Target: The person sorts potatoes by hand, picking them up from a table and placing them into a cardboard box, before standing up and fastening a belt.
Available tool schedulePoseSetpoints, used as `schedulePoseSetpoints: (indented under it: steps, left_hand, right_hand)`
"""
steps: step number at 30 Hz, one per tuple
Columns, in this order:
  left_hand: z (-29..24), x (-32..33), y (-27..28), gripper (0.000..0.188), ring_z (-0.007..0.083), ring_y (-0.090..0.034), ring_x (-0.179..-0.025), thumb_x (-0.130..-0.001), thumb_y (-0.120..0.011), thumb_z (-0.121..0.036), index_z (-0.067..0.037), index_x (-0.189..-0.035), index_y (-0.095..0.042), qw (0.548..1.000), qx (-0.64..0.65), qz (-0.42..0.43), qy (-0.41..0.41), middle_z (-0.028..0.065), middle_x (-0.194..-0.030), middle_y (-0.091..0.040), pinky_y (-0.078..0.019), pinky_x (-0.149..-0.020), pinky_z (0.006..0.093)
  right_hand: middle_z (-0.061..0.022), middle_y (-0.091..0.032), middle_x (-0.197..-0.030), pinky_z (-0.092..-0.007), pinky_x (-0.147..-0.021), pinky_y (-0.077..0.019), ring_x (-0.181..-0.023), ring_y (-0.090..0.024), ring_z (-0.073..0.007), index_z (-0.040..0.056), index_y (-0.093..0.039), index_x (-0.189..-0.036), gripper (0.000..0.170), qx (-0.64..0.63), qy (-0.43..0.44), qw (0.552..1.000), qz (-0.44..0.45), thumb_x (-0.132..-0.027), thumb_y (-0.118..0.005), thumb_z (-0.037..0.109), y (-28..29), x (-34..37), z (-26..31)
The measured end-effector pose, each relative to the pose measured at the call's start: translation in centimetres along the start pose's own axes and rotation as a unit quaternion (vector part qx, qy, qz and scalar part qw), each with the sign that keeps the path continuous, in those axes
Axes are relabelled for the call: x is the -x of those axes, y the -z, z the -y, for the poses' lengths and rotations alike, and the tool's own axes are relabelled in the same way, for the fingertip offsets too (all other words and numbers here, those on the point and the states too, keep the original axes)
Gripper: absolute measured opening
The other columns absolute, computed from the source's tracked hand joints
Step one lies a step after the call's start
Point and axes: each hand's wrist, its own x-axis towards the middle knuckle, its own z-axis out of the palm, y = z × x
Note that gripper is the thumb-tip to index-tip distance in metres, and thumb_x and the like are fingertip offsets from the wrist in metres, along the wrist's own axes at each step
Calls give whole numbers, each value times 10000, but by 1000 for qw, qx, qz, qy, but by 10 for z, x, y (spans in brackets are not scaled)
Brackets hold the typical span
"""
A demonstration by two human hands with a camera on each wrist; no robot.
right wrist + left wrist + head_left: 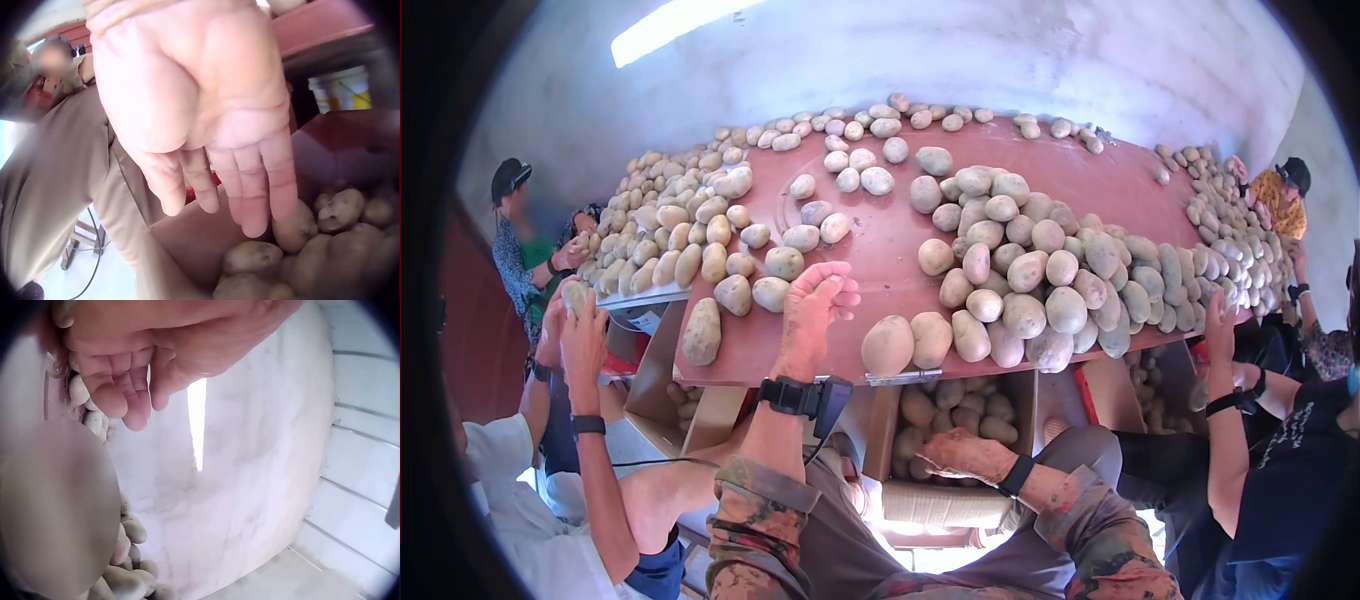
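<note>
My left hand point(818, 305) hovers near the front edge of the red table point(860, 285), its fingers loosely bent and holding nothing. The left wrist view also shows that hand point(169, 344) with nothing in its grasp. Potatoes point(1025, 270) lie heaped to its right, and a large potato point(887, 346) sits at the table's edge nearby. Lower down, my right hand point(970, 456) reaches over a cardboard box point(940, 505) of potatoes. In the right wrist view the fingers point(253, 200) hang nearly straight and empty, tips close over a potato point(295, 228).
More potatoes point(690, 225) cover the table's left side and far right. Other cardboard boxes point(710, 430) stand under the front edge on both sides. A person in white sits close on my left, a person in black point(1300, 460) on my right; others work farther off.
</note>
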Motion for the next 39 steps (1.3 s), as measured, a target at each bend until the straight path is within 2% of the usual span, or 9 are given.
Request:
schedulePoseSetpoints:
  steps: [7,13,17,21,24,26,28,34,39]
  left_hand:
    - [-28,70,-20,182,112,-628,-702,-931,-516,-69,-35,-1070,-629,998,-9,-48,-28,49,-859,-660,-472,-566,231]
    - [-30,162,-34,158,128,-614,-681,-926,-507,-56,-8,-1033,-613,991,-118,-59,23,77,-828,-648,-473,-595,243]
    - [-43,205,-65,143,137,-621,-683,-925,-513,-41,-7,-1020,-615,988,-121,-60,71,85,-823,-651,-482,-607,247]
    - [-84,220,-125,164,147,-632,-722,-961,-504,-49,-1,-1057,-628,996,14,16,82,99,-867,-663,-502,-645,255]
    - [-101,209,-167,155,176,-614,-703,-974,-481,-71,-12,-1063,-593,969,197,147,25,108,-857,-623,-505,-605,299]
    - [-109,200,-192,146,174,-602,-686,-973,-481,-73,-14,-1058,-586,963,214,166,-14,109,-847,-615,-500,-592,302]
    - [-122,195,-216,134,171,-570,-647,-973,-479,-80,-17,-1062,-558,951,259,152,-69,111,-824,-594,-482,-557,308]
    - [-168,196,-260,249,138,-454,-648,-970,-489,-70,-19,-1205,-422,892,233,269,-278,87,-887,-504,-405,-525,263]
    - [-187,193,-283,249,120,-428,-684,-956,-500,-19,-3,-1189,-414,870,189,283,-358,87,-884,-483,-373,-591,239]
  right_hand:
    - [-150,-631,-713,-448,-589,-500,-703,-651,-339,38,-603,-763,106,-70,72,986,-131,-790,-566,134,-47,-12,-15]
    - [-125,-624,-748,-414,-603,-506,-737,-655,-301,53,-597,-807,127,58,14,998,-36,-816,-602,180,-5,4,5]
    - [-133,-625,-746,-409,-594,-509,-718,-656,-301,48,-609,-805,121,17,56,992,-116,-809,-592,168,3,14,3]
    - [-132,-649,-724,-406,-587,-524,-702,-673,-297,50,-639,-764,103,28,55,988,-140,-778,-589,139,15,21,10]
    - [-130,-665,-705,-404,-582,-535,-705,-688,-295,47,-658,-696,111,12,27,984,-174,-740,-591,123,21,19,13]
    - [-134,-676,-715,-400,-594,-545,-715,-698,-293,42,-678,-706,138,-125,-52,981,-142,-734,-598,151,36,36,18]
    - [-140,-679,-715,-401,-590,-547,-710,-701,-293,44,-684,-709,142,-48,-13,984,-173,-734,-602,157,28,35,7]
    - [-167,-674,-757,-427,-638,-555,-765,-691,-328,-5,-653,-763,139,30,-26,990,-138,-733,-619,127,18,22,-4]
    - [-179,-672,-762,-433,-655,-558,-772,-688,-346,7,-655,-758,134,-3,17,988,-151,-732,-629,137,22,19,1]
